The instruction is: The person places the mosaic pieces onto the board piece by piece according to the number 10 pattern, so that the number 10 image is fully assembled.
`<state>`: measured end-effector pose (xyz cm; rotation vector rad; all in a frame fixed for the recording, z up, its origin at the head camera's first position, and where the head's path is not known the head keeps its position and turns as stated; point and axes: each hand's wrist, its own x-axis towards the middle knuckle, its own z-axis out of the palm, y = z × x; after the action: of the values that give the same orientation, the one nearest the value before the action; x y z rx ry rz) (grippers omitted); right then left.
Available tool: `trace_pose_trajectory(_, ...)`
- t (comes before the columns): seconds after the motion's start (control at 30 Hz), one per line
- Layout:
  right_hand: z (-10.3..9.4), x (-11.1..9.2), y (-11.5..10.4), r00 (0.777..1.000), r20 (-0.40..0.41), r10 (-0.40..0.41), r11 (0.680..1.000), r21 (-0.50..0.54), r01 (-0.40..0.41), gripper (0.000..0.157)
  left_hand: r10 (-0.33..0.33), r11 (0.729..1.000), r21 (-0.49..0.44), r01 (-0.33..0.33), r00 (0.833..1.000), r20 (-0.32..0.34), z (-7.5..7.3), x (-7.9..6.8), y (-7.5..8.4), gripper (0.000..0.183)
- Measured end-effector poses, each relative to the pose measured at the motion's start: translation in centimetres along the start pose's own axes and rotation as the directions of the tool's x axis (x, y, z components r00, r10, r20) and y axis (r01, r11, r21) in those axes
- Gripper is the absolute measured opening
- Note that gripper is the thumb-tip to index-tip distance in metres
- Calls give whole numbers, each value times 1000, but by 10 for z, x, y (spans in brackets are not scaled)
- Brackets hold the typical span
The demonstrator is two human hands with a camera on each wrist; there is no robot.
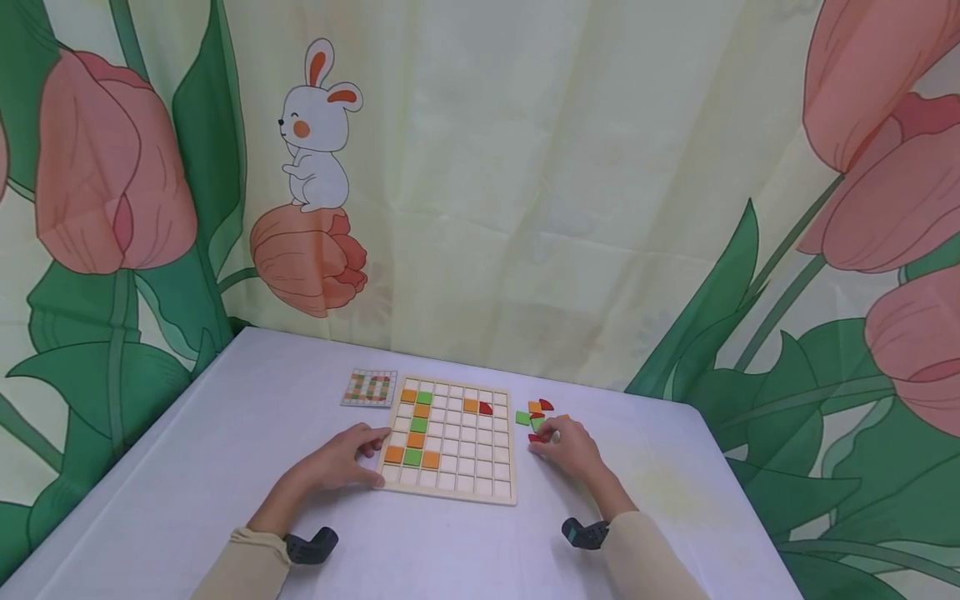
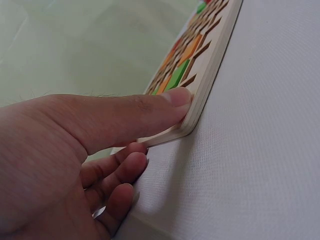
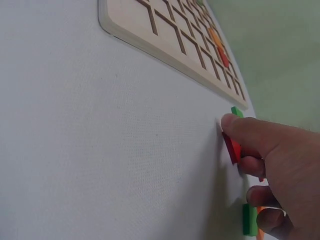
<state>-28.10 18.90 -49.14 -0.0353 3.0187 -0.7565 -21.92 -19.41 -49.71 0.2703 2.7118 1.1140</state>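
Observation:
A wooden grid board [image 1: 468,454] lies on the table, with orange and green square tiles [image 1: 412,457] in its left columns. Near its upper right, an orange tile [image 1: 470,406] sits beside a red quarter-round tile [image 1: 486,408]. My left hand [image 1: 341,458] holds the board's near left corner; its thumb [image 2: 150,112] lies on the rim and the other fingers curl at the side. Right of the board, my right hand [image 1: 572,448] pinches a red tile [image 3: 232,148] between thumb and finger, close to the tabletop. Its exact shape is partly hidden by the fingers.
Loose tiles lie around the right hand: a green square [image 1: 522,417], an orange one [image 1: 534,407] and a red quarter-round [image 1: 547,405]. A pattern card [image 1: 369,388] rests beyond the board's left side. A printed curtain [image 1: 510,208] hangs behind the white table [image 1: 450,558].

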Motion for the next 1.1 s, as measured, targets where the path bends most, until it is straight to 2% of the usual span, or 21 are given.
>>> trace_pose_trajectory(0.27, 4, 1, -2, 1000, -7, 5, 1000, -11, -5, 24, 4, 1000, 1, -4, 1000, -5, 1, 0, -1, 82)
trace_pose_trajectory(0.6, 7, 2, -9, 993, -36, -109, 994, -31, 108, 25, 13, 1000, 1, -13, 1000, -6, 1, 0, -2, 81)
trace_pose_trajectory(0.87, 7, 6, -28, 980, -31, -197, 980, 13, 198, 23, 10, 1000, 4, -10, 1000, -17, 1, 1, -2, 82)
trace_pose_trajectory(1.1, 13, 14, -47, 976, 13, -218, 975, 52, 217, 21, 9, 1000, 12, -9, 1000, -12, 1, 0, -1, 82)
